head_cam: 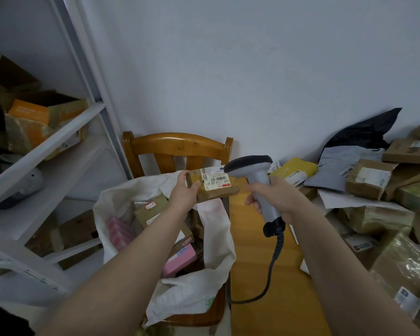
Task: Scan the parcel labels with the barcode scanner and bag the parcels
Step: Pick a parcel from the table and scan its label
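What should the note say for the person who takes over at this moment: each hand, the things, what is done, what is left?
Left hand holds a brown parcel by the white sack, label up.
Right hand grips the barcode scanner, its head close to the label.
The sack sits on the wooden chair; several parcels, one pink parcel among them, lie inside.
Done: those are bagged.
Left: scan and bag this parcel, then probably the pile of parcels on the right.
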